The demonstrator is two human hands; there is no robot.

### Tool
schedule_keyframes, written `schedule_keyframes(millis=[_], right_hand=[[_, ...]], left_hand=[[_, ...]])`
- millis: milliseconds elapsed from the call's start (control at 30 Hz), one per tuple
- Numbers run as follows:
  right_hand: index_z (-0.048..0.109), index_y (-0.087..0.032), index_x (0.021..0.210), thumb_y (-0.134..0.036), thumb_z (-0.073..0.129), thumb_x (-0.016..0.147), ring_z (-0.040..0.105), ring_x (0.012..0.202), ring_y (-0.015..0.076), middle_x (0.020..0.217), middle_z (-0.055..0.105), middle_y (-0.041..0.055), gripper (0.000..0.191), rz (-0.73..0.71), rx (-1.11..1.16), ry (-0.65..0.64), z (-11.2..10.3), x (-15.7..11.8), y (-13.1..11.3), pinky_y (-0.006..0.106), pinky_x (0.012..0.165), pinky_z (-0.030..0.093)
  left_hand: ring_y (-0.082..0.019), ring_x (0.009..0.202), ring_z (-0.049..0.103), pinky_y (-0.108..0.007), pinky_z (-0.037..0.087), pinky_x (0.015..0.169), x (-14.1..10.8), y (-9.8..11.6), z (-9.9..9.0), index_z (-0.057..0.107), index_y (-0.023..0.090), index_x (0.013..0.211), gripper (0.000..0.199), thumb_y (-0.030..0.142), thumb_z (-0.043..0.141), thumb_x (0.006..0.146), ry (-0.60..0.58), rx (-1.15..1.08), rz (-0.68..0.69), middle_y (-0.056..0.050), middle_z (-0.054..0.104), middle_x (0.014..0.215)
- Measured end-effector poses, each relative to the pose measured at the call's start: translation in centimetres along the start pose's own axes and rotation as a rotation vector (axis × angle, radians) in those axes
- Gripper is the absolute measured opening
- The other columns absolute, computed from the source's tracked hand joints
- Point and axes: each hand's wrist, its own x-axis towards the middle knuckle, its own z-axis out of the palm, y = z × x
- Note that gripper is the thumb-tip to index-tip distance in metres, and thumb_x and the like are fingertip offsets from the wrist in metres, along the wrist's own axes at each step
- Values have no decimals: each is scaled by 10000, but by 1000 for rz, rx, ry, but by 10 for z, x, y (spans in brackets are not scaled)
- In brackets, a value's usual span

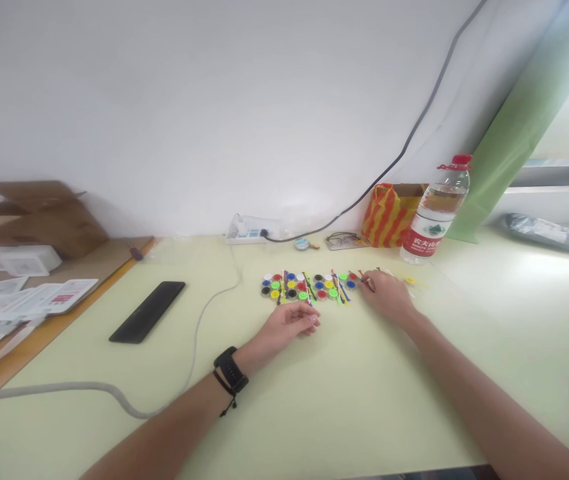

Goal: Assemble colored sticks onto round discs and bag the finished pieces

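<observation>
View: head, landmark the coloured discs [292,285].
Near edge: the table [274,413] ends at the frame's lower right.
Room for movement: tabletop extends between the forearms, nearer than the discs; a pale cable [195,340] crosses left of them.
Left hand: [292,323] loosely curled at the discs' near side, released, no held item visible.
Right hand: [389,293] fingers lowered at the discs' right end, by a small red-and-dark item [367,285]; grasp cannot be told.
Discs: in rows, thin coloured strips [339,287] between groups.
Surface: pale green; black slab [147,312] left of discs, bottle [437,213] and striped bag [389,217] behind right.
Room: white wall behind, window right.
</observation>
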Motion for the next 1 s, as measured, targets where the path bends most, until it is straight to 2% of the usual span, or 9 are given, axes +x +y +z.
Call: schedule_keyframes(millis=[200, 300, 467, 567, 667, 767, 867, 933, 1000], right_hand=[[670, -214, 836, -240, 549, 884, 621, 777, 227, 848, 713, 67, 133, 64, 6, 20, 1, 0, -3, 309, 608, 332], [640, -211, 831, -237, 538, 877, 616, 775, 221, 853, 706, 64, 115, 108, 48, 53, 1, 0, -1, 304, 606, 329], [543, -214, 819, -267, 483, 904, 611, 803, 233, 891, 681, 86, 116, 115, 149, 201, -2, 2, 6, 315, 641, 361], [497, -222, 888, -288, 412, 948, 614, 813, 248, 896, 662, 99, 123, 72, 264, 265, -5, 2, 9, 329, 665, 385], [475, -231, 966, -333, 339, 996, 617, 752, 254, 821, 655, 76, 173, 92, 356, 218, -6, 0, 8, 331, 642, 388], [515, -242, 981, -423, 376, 1004, 638, 755, 262, 802, 681, 61, 229, 128, 350, 134, -9, -4, 2, 334, 652, 405], [598, -256, 1075, -433, 476, 978, 674, 901, 266, 972, 740, 67, 236, 6, 328, 34, -10, -7, -5, 346, 735, 451], [635, -264, 1166, -356, 513, 961, 667, 1036, 272, 1144, 735, 74, 256, -86, 308, -6, -9, -9, -10, 362, 818, 468], [659, -258, 1211, -280, 520, 945, 653, 1105, 278, 1238, 715, 77, 301, -122, 288, -32, -7, -11, -13, 375, 871, 472]], left_hand=[[-170, 839, 653, -304, 514, 785, 0, 2, 0, 729, 156, 953, 333, 450, 790, 809, 0, 20, -3, -87, 712, 962], [-167, 837, 652, -301, 511, 785, 0, 2, 1, 728, 156, 956, 336, 450, 792, 807, 1, 16, -2, -84, 710, 958], [-168, 833, 651, -299, 511, 786, -1, 3, 1, 729, 156, 958, 336, 453, 787, 812, 4, 22, -12, -86, 711, 948], [-165, 832, 649, -294, 510, 785, -1, 2, 1, 730, 157, 955, 326, 442, 791, 811, -2, 25, -5, -86, 711, 948], [-167, 828, 651, -295, 513, 782, 0, 2, 1, 731, 159, 945, 331, 450, 797, 802, -1, 16, 2, -89, 715, 950], [-170, 824, 653, -295, 516, 773, 0, 1, 0, 731, 159, 942, 344, 463, 799, 796, 2, 17, 1, -90, 716, 948], [-171, 831, 655, -293, 518, 776, 0, 0, -1, 731, 157, 943, 344, 463, 796, 801, -2, 26, -3, -88, 715, 938], [-169, 835, 654, -294, 518, 787, 0, -1, -1, 730, 156, 951, 340, 457, 794, 806, -9, 25, -3, -86, 715, 934], [-166, 832, 652, -294, 517, 789, 0, -1, -1, 729, 155, 952, 342, 458, 794, 806, -12, 18, -1, -85, 713, 933]])
